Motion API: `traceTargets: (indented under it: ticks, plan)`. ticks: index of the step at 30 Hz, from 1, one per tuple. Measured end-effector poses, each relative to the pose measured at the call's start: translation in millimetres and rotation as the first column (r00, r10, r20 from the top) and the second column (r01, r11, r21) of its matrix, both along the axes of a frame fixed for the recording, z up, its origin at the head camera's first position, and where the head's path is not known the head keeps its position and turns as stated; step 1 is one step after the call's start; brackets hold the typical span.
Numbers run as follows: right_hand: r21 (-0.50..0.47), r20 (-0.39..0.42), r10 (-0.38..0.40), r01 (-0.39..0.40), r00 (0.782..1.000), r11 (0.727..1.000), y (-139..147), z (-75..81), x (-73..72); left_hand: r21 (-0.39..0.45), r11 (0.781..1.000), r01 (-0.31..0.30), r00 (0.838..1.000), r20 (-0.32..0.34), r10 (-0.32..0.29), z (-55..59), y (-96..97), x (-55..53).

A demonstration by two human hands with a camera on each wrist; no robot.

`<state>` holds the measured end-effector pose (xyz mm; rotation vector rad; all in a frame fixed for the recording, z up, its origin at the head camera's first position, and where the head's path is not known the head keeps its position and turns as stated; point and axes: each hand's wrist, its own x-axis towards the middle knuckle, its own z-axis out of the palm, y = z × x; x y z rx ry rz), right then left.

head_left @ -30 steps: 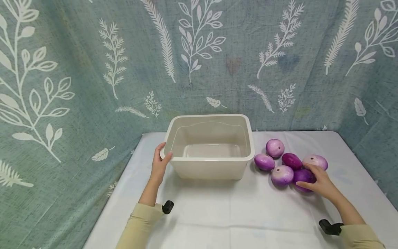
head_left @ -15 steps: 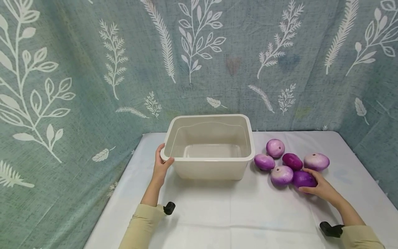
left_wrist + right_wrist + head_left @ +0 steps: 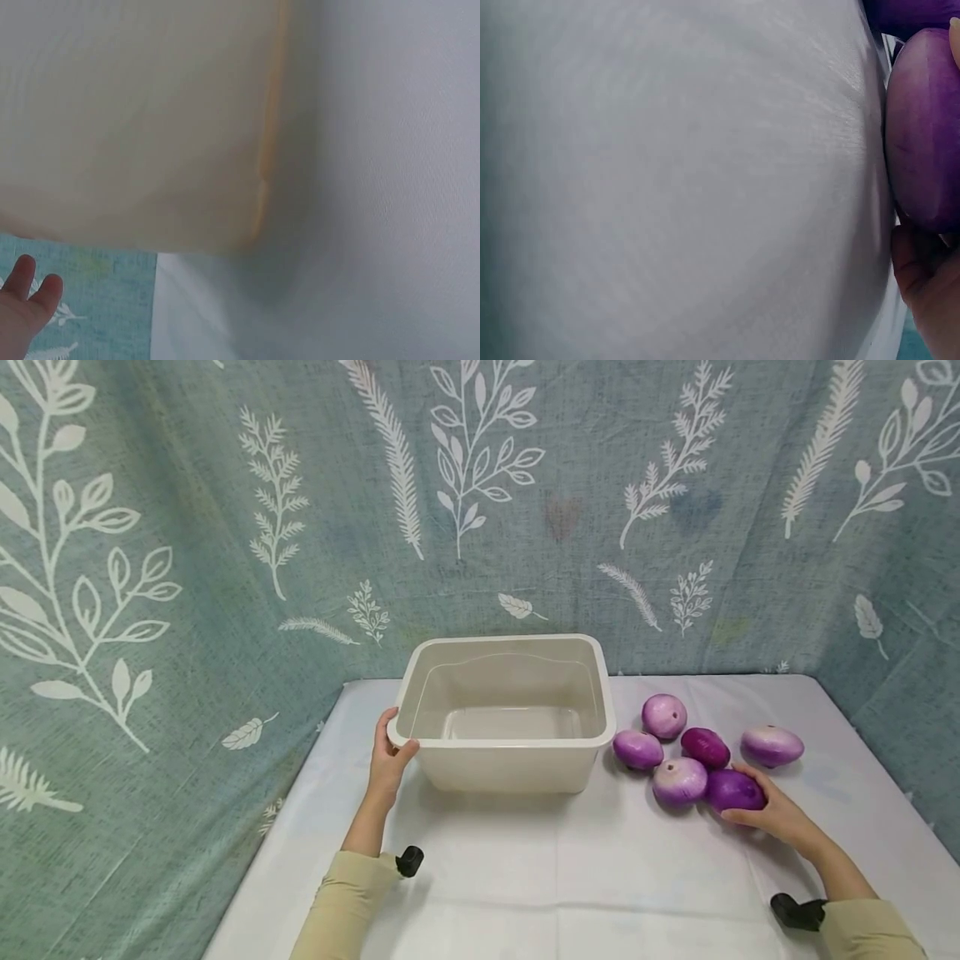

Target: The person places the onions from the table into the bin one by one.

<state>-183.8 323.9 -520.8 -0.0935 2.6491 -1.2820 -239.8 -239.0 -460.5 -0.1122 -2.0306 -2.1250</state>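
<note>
My left hand grips the near left corner of a cream plastic tub, thumb at the front rim and fingers along its left side. In the left wrist view, the tub's wall fills the upper left, with two fingertips below it. My right hand holds a dark purple onion on the table, fingers on its far side and thumb on the near side. A light purple onion sits right beside it on the left. The right wrist view shows a purple onion against the hand.
A magenta onion, a pink-purple onion and a small purple onion lie between the tub and my right hand. A pale onion sits apart at the right. The white-covered table meets a leaf-patterned curtain behind.
The pale onion at the right has rolled further right, away from my right hand. My right fingers have settled around the dark purple onion. My left thumb has come down on the tub's rim.
</note>
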Motion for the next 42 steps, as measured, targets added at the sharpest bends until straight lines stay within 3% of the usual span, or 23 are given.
traceTargets:
  ticks: [6, 12, 18, 21, 26, 30, 33, 38, 42]
  plan:
    - [0.026, 0.005, -0.02, 0.02, 1.0, 0.999, -1, 1.1, 0.5, -0.015, 1.0, 0.012, 1.0, 0.011, -0.011, 0.1, -2.6, -1.6]
    - [0.048, -0.054, -0.034, 0.037, 0.998, 0.998, -1, 6.7, 2.2, -0.078, 0.997, 0.017, 1.0, 0.022, -0.016, 1.0, -6.8, -0.7]
    - [0.034, -0.075, -0.067, 0.069, 0.995, 0.997, 2, 22.4, 3.3, -0.106, 0.994, 0.027, 0.999, 0.029, -0.024, 9.8, -5.0, 4.0]
    - [0.019, -0.123, -0.063, 0.065, 0.99, 0.998, 2, 33.1, 2.8, -0.183, 0.983, 0.022, 0.998, 0.058, -0.012, 12.5, -8.6, 4.4]
    - [0.001, -0.225, -0.036, 0.037, 0.974, 0.999, 2, 52.3, -0.1, -0.342, 0.939, 0.032, 0.998, 0.069, -0.009, 17.6, -16.2, 1.4]
    - [0.023, -0.207, -0.036, 0.041, 0.978, 0.999, 2, 66.1, -3.0, -0.424, 0.903, 0.064, 0.996, 0.087, -0.03, 26.2, -17.4, -2.4]
    - [0.048, -0.172, -0.031, 0.04, 0.985, 0.998, 0, 74.5, -5.5, -0.506, 0.859, 0.082, 0.991, 0.136, -0.015, 33.0, -16.9, -6.7]
    - [0.052, -0.181, -0.008, 0.017, 0.983, 0.999, -2, 82.8, -11.2, -0.631, 0.769, 0.106, 0.981, 0.194, 0.024, 45.4, -15.2, -15.1]
    - [0.052, -0.183, 0.001, 0.008, 0.983, 0.999, -3, 86.4, -14.2, -0.674, 0.728, 0.127, 0.978, 0.209, 0.022, 52.2, -14.7, -20.5]
